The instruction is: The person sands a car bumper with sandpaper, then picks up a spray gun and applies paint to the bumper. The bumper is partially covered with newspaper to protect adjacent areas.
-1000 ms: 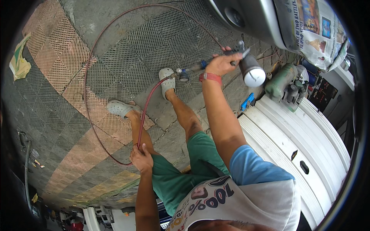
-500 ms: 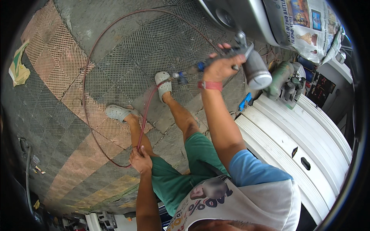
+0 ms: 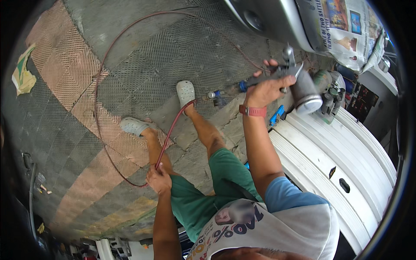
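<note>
In my right hand (image 3: 266, 90) is a spray gun (image 3: 291, 69), its grey cup (image 3: 307, 95) tilted to the right. The fingers wrap round its handle, and a red band circles that wrist. From the gun's fitting a red air hose (image 3: 173, 125) runs down to my left hand (image 3: 159, 178), which is closed round it beside my left thigh. Beyond that hand the hose loops widely over the floor. Up ahead of the gun is a silver-grey car bumper (image 3: 281, 21) with a round recessed lamp.
Newspaper (image 3: 342, 30) covers part of the car at the top right. A white ribbed panel (image 3: 338, 160) stretches along my right, with a greenish machine (image 3: 331, 93) near its far end. A crumpled yellow-green sheet (image 3: 24, 73) lies on the patterned floor (image 3: 130, 82) at far left.
My right hand has shifted right and slightly down, taking the spray gun with it and drawing the hose along. The left hand stays almost where it was.
</note>
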### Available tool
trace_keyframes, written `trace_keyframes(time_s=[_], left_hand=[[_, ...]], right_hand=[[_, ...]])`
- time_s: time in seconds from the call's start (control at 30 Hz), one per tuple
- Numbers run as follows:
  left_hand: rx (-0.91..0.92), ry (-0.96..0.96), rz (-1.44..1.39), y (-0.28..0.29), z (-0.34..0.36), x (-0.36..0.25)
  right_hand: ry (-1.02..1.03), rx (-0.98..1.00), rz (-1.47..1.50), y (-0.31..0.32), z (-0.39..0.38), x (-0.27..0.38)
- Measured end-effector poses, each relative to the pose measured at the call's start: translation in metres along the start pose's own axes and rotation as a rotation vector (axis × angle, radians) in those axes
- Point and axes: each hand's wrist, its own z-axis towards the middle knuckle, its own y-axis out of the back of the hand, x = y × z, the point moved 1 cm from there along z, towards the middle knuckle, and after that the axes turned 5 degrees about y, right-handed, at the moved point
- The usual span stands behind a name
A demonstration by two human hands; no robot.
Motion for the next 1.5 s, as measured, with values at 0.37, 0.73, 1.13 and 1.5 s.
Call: trace_keyframes(time_s=[0.37,0.73,1.13,1.5], left_hand=[[-0.24,0.005,0.062,0.016,-0.003,-0.002],[0.012,-0.007,-0.01,0.014,0.013,0.025],[0.058,0.024,-0.167,0.046,0.034,0.066],[0.033,-0.001,-0.156,0.04,0.03,0.069]], right_hand=[[-0.33,0.449,0.34,-0.152,-0.105,-0.012],[-0.912,0.528,-0.187,-0.142,-0.412,-0.179],[-1.205,0.417,0.135,-0.139,-0.507,-0.314],[-1.236,0.633,-0.194,-0.122,-0.474,-0.339]])
